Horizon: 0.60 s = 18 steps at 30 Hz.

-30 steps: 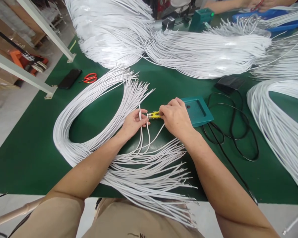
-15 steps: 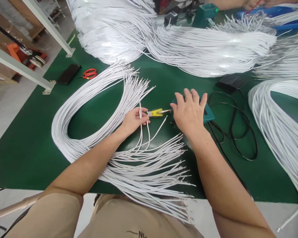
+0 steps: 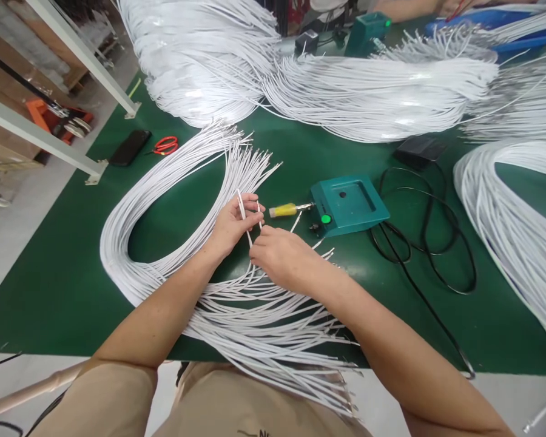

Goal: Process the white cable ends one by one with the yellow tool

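Note:
Two white wires [image 3: 242,206] stand up between the fingers of my left hand [image 3: 231,226], which is closed on them. My right hand [image 3: 279,255] is pinched close beside it, with its fingertips on the white wire below the left thumb. Just right of my hands lies a small teal machine [image 3: 351,203] with a green lit button and a shallow tray on top. A yellow-handled tip [image 3: 283,210] sticks out of its left side toward my fingers. Under my forearms curves a bundle of white wires [image 3: 118,243], its loose ends spread out below my right hand.
Big heaps of white wire [image 3: 382,91] lie across the back, and another bundle [image 3: 482,188] curves at the right. Red-handled snips [image 3: 166,145] and a black phone [image 3: 130,147] rest at the left. A black cable [image 3: 471,267] coils beside the machine. Another person's arm [image 3: 404,9] shows at the back.
My right hand has come off the teal machine and moved left and down to the wires. My left hand has drawn slightly left, away from the yellow tip, still holding wires.

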Available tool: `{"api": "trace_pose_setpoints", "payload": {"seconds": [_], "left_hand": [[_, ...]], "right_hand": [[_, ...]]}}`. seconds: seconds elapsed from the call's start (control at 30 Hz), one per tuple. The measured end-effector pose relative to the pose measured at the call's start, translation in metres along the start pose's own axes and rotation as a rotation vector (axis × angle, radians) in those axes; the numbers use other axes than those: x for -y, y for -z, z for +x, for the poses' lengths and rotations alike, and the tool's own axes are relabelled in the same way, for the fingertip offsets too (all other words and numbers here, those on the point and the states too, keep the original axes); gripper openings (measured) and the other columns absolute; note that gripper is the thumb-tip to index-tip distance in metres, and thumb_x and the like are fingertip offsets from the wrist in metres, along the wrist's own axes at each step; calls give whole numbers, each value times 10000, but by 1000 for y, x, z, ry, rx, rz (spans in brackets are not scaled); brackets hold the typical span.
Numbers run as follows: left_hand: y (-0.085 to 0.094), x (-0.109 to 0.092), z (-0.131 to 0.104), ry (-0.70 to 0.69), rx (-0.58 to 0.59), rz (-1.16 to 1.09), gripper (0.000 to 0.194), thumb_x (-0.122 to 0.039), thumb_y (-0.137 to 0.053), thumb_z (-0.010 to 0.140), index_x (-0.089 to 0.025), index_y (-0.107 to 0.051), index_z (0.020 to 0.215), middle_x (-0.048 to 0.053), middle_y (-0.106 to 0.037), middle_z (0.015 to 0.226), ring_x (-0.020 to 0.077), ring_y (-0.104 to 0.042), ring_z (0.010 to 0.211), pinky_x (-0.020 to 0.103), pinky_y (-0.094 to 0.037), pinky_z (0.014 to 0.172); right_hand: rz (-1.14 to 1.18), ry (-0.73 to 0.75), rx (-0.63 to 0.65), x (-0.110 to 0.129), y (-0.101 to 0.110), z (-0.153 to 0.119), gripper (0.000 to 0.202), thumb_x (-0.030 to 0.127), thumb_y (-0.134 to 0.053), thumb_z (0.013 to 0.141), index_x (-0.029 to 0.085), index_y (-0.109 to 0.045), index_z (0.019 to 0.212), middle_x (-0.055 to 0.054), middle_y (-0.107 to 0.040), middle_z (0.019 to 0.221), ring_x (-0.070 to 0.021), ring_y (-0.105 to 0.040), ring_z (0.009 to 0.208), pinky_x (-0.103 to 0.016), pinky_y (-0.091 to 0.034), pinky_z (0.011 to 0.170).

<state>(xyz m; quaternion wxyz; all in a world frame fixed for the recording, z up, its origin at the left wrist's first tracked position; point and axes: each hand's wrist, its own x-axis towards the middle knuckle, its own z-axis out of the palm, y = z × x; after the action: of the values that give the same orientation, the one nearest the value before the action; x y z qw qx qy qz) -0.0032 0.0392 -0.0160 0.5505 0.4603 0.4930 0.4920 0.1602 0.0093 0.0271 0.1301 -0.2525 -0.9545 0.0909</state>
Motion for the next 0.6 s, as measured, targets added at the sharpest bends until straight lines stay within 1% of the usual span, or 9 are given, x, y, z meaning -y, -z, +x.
{"api": "trace_pose_setpoints", "payload": {"seconds": [0.1,0.17,0.23,0.3,0.37,0.43,0.47,0.53,0.6], "left_hand": [[1,-4,-2,19,-2,15,515,-289,-815,625,-178,-565,1061,37,-703,922,125,-645,688,214,-430,561],[2,-7,-4,63,22,3,423,-289,-795,657,-177,-590,1010,56,-700,1015,132,-656,783,219,-460,632],[5,-10,-6,138,81,-8,310,-312,-760,705,-169,-633,948,64,-683,1066,133,-648,864,226,-478,708],[6,-11,-7,197,144,-4,262,-343,-733,739,-172,-678,929,57,-678,1029,126,-635,874,228,-481,746],[7,-9,-8,206,182,14,277,-354,-730,746,-184,-704,963,39,-680,935,112,-619,819,222,-478,741],[5,-7,-9,181,196,46,314,-334,-747,728,-185,-712,1003,28,-681,858,111,-607,760,228,-477,719],[3,-6,-9,170,202,62,341,-316,-760,712,-180,-712,1021,26,-682,830,116,-605,740,236,-480,709],[-1,-5,-10,149,212,83,401,-267,-790,667,-170,-705,1047,20,-682,796,126,-608,713,256,-488,700],[-7,-4,-13,126,228,97,444,-215,-810,625,-169,-696,1051,4,-672,771,122,-605,690,267,-496,706]], "right_hand": [[-78,-35,27,9,-12,0,144,61,-583,752,163,-681,724,-104,-667,700,-267,-591,805,-376,-421,675],[-47,-103,78,14,-16,-2,157,58,-585,722,173,-687,691,-99,-656,626,-263,-592,699,-373,-402,600],[87,-210,189,16,-15,-4,168,75,-602,698,202,-672,612,-77,-629,540,-224,-538,531,-351,-349,506],[271,-298,291,15,-9,-6,209,112,-623,694,228,-626,521,-40,-594,477,-164,-430,403,-323,-282,440],[410,-327,303,8,1,-7,278,145,-637,704,228,-563,449,-5,-562,439,-122,-371,365,-296,-253,416],[499,-372,233,-6,12,-6,311,170,-600,761,212,-555,456,11,-579,456,-102,-412,384,-271,-287,433],[534,-429,162,-14,16,-5,301,185,-546,811,205,-592,515,12,-606,491,-97,-449,408,-262,-318,459],[578,-579,-39,-28,21,-2,283,249,-463,884,196,-656,685,12,-641,560,-94,-496,452,-251,-359,501],[631,-705,-245,-38,19,1,229,336,-505,874,196,-681,831,14,-656,615,-103,-529,510,-251,-385,535]]}}
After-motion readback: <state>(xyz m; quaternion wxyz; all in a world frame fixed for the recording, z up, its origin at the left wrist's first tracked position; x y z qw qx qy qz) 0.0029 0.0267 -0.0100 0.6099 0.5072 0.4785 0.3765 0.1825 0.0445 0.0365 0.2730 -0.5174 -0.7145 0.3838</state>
